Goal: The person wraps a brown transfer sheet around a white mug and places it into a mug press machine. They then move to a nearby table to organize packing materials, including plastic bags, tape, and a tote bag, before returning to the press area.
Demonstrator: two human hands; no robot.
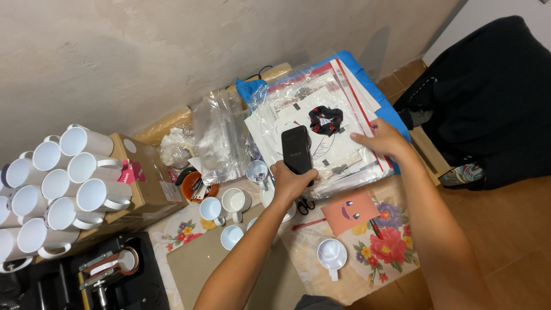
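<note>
My left hand (291, 179) grips a black rectangular handheld device (297, 149) upright over the table. It stands in front of a stack of clear plastic sleeves with white printed sheets (336, 92). My right hand (383, 139) rests flat on the right side of that stack, fingers spread. A black scrunchie with red marks (325, 119) lies on top of the sleeves, just above both hands.
Several white mugs (63, 183) lie stacked on cardboard boxes (150, 181) at left. More white mugs (236, 201) stand on the floral tablecloth (390, 244), with scissors (305, 204), an orange card (350, 211), a mug press (112, 270), crumpled plastic bags (215, 138) and a dark chair (493, 97).
</note>
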